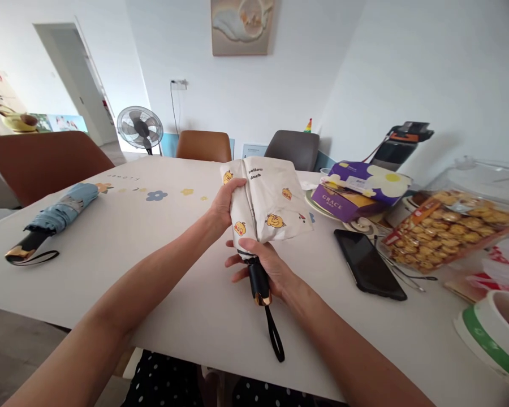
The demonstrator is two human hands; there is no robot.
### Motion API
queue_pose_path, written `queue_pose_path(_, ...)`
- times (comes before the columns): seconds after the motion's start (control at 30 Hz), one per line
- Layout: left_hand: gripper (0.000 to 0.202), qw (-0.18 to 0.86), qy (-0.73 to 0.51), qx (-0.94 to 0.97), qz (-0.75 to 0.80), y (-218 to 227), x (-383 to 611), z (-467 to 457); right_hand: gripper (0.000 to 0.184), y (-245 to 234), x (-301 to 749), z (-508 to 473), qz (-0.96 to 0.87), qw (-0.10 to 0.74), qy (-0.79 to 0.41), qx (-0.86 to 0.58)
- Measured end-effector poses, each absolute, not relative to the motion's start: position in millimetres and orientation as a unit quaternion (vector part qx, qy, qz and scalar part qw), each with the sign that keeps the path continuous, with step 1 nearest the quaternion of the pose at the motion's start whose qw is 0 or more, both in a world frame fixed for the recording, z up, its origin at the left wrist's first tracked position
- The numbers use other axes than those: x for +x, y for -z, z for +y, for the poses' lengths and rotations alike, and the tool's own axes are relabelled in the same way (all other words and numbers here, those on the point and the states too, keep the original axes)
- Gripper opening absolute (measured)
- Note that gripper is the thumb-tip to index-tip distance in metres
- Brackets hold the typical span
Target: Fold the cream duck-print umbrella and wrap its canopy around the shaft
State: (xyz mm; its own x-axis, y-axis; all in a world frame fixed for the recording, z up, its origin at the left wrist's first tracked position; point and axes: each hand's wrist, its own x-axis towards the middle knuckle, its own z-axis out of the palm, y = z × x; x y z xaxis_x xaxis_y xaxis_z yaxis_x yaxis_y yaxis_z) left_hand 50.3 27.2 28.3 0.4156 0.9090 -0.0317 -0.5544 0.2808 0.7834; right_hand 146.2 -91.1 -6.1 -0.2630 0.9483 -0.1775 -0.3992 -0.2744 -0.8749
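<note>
I hold a folded white umbrella [271, 200] printed with yellow ducks above the white table [152, 243]. My left hand [224, 203] is closed around the left side of its loose canopy. My right hand [263, 265] grips the base of the canopy and the top of the black handle [259, 285], thumb laid across the front. The handle's black wrist strap [275, 333] hangs down onto the table. A second, blue folded umbrella [57, 217] with a black handle lies on the table at the far left, away from both hands.
A black phone [368, 263] lies just right of my right hand. Beyond it are a purple box [348, 195], a packet of round biscuits [449, 229] and a green-and-white bowl [492, 333]. Chairs [42, 161] stand around the table; a fan [139, 129] is behind.
</note>
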Motion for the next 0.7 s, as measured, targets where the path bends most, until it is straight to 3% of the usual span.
queue_pose_path(0.23, 0.04, 0.787, -0.455, 0.324, 0.264, -24, 51, 28, 0.015, 8, 148, -90, -0.348, 0.452, -0.743, -0.351)
queue_pose_path(0.33, 0.038, 0.767, -0.473, 0.317, 0.296, -15, 46, 40, 0.016, 11, 144, -91, -0.32, 0.448, -0.749, -0.368)
queue_pose_path(0.53, 0.028, 0.565, -0.533, 0.383, 0.5, 11, 22, 69, 0.018, 15, 132, -90, -0.217, 0.431, -0.788, -0.381)
queue_pose_path(0.7, 0.026, 0.486, -0.537, 0.505, 0.469, -1, 38, 46, 0.023, 19, 131, -87, -0.201, 0.449, -0.778, -0.391)
